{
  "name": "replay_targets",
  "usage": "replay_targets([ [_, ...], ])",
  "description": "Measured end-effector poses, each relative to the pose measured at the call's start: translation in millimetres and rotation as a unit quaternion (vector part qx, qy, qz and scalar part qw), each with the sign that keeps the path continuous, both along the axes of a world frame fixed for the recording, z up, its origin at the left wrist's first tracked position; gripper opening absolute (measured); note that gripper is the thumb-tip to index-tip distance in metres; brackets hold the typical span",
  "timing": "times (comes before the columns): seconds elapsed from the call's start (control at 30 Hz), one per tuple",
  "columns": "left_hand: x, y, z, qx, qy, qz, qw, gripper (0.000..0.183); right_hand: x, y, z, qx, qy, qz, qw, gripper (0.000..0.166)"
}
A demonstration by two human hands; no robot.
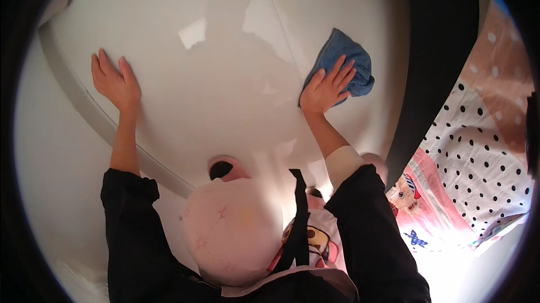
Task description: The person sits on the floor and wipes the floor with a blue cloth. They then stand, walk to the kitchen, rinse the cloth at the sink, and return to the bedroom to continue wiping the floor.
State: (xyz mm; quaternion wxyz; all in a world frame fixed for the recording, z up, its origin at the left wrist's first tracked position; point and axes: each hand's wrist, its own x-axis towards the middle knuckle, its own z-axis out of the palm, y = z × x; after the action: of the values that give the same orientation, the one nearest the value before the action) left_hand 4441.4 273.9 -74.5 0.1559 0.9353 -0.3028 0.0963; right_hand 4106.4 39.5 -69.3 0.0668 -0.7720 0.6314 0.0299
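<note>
Flat on the glossy pale floor [190,105], my left hand [116,80] rests with its fingers spread and nothing in it. My right hand [327,88] presses a blue cloth [348,54] down on the same surface, palm over its near edge. The cloth is partly folded, and its far corner points away from me. Between my arms shows a rounded pink patterned form [234,227], apparently my covered knee. Both dark sleeves are pushed up, with a pale inner cuff on the right arm.
A grey strip [80,83] curves along the left, beside a white surface. On the right runs a broad black edge [438,50], with polka-dot fabric [476,147] beyond it. A pink item with a dark opening [228,168] lies past my knee. A black strap [300,218] hangs below me.
</note>
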Motion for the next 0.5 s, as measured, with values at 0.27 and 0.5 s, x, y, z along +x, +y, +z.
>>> replay_targets([
  [0.27, -16.5, 12.6, 3.0, 0.162, 0.023, 0.108, 0.981, 0.049, -4.7, 4.5, -2.4, -0.002, -0.022, 0.018, 1.000, 0.060],
  [0.5, -164.1, 69.9, 89.2, 0.055, 0.166, -0.025, 0.984, 0.041, -19.0, -5.1, -7.0, -0.045, -0.068, 0.036, 0.996, 0.061],
])
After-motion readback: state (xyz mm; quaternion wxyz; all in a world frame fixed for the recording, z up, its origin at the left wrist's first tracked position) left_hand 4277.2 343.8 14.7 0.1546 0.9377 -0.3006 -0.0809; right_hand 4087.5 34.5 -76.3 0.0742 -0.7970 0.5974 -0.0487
